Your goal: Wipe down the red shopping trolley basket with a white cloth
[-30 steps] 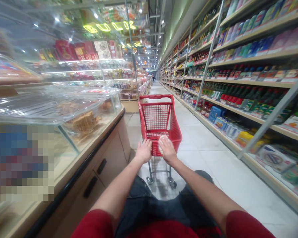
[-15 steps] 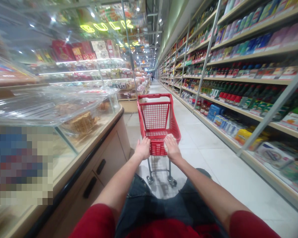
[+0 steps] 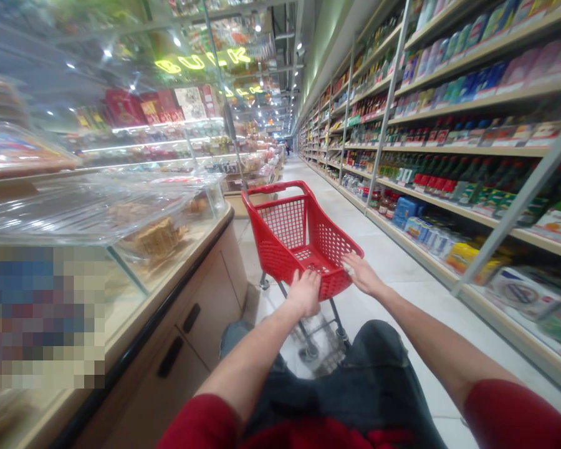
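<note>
A red plastic shopping cart (image 3: 280,249) stands right in front of me, its basket turned toward the left. My left hand (image 3: 305,292) is closed over the near rim of the basket, thumb side toward the middle. At the right corner of that rim is my right hand (image 3: 362,274), its fingers curled over the edge. A sliver of something pale shows beneath the right fingers, too small to name. The basket's visible floor holds nothing that I can see.
A wooden counter (image 3: 210,274) with clear lidded bins (image 3: 135,206) runs close along the left. Tall shelves (image 3: 472,149) of bottles and cans line the right. White tiled floor (image 3: 402,312) stretches down the aisle between them. Far ahead a person (image 3: 288,148) stands.
The cart has swung round, its far end going left and its near end right. Both hands have shifted right with the rim. The crumpled white thing at my right hand is now mostly hidden.
</note>
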A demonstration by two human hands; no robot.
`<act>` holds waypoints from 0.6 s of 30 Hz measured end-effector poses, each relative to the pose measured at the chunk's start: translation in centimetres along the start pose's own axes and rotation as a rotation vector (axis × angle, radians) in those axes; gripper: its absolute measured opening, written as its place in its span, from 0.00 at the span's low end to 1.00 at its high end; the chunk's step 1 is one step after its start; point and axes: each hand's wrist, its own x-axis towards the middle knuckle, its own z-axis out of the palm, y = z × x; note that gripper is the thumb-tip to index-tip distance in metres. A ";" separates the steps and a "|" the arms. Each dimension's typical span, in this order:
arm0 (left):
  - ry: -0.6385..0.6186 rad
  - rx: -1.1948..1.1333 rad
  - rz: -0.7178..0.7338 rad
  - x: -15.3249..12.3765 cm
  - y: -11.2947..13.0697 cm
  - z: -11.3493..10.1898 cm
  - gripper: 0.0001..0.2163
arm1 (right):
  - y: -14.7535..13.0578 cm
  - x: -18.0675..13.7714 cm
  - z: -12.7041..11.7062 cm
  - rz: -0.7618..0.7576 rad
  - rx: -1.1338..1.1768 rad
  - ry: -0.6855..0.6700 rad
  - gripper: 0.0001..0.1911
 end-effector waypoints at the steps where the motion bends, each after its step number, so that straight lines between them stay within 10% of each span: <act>1: -0.017 -0.005 0.036 0.6 0.2 -0.1 0.33 | 0.8 -0.1 -0.5 0.020 -0.006 -0.003 0.25; 11: -0.065 0.065 -0.100 7.6 -3.0 -0.8 0.34 | -6.0 -2.1 -0.7 0.132 -0.065 0.121 0.27; 18: 0.012 0.100 -0.187 6.7 -6.0 -0.6 0.33 | -2.8 -1.7 -0.6 0.334 -0.132 0.208 0.28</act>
